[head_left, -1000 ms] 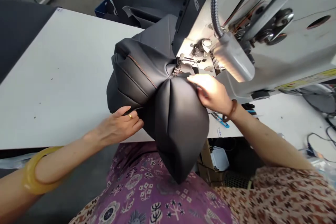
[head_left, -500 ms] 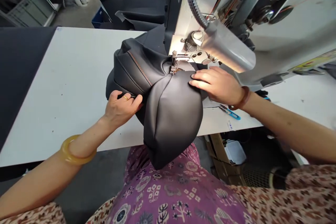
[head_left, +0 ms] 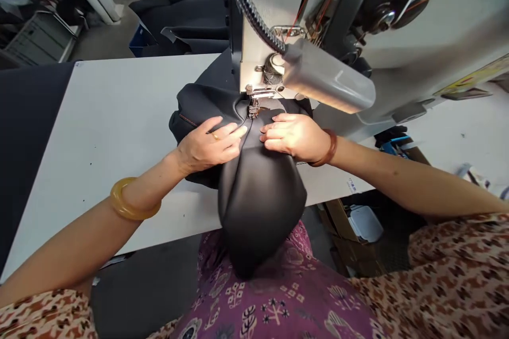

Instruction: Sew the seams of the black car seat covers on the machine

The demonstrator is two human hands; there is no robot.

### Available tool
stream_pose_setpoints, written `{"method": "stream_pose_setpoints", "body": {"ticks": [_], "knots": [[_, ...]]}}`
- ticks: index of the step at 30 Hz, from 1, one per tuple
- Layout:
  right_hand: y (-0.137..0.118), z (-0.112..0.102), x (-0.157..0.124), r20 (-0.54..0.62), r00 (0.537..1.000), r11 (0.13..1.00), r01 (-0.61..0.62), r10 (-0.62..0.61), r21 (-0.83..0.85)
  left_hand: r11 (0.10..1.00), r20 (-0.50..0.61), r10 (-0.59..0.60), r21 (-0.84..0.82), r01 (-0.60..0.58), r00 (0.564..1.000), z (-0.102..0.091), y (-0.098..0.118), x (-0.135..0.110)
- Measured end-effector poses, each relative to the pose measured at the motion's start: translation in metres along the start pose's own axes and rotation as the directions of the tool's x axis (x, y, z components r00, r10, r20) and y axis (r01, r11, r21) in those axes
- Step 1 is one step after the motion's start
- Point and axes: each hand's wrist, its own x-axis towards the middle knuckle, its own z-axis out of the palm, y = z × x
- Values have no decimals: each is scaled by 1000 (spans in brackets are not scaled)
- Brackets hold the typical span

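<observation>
The black leather-like seat cover (head_left: pixel 258 196) lies bunched on the white table (head_left: pixel 111 111), hanging over its near edge onto the lap. The left hand (head_left: pixel 209 145) and right hand (head_left: pixel 292 136) press flat on it, fingers spread, either side of the metal presser foot (head_left: pixel 253 108) of the grey sewing machine (head_left: pixel 358 21).

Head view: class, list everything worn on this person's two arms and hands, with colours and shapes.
Left hand: a thin gold ring on one finger; a thick, rounded amber-yellow bangle on the forearm. Right hand: a slimmer reddish-brown bangle at the wrist. Both forearms are bare; short sleeves carry a brown-and-cream print.
</observation>
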Motion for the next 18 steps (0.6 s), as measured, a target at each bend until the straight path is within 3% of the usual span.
{"method": "stream_pose_setpoints", "body": {"ticks": [2,4,7,10,13,18], "knots": [[14,3,-12,-3,1000,997,-11,11,73,988,-74,126,100,-119,989,-6,6,10],[27,5,-20,-54,997,974,-38,52,224,968,-178,188,200,-152,966,-9,15,17],[38,6,-24,-77,988,901,-89,134,425,977,-237,144,191,-99,961,-12,25,24],[39,4,-22,-49,970,828,-175,237,533,997,-170,69,54,-61,983,-17,28,26],[38,2,-19,-27,966,800,-198,258,567,998,-116,28,-59,-35,993,-21,25,27],[50,2,-19,-23,972,805,-180,233,566,999,-22,-11,-51,9,1000,-24,18,31]]}}
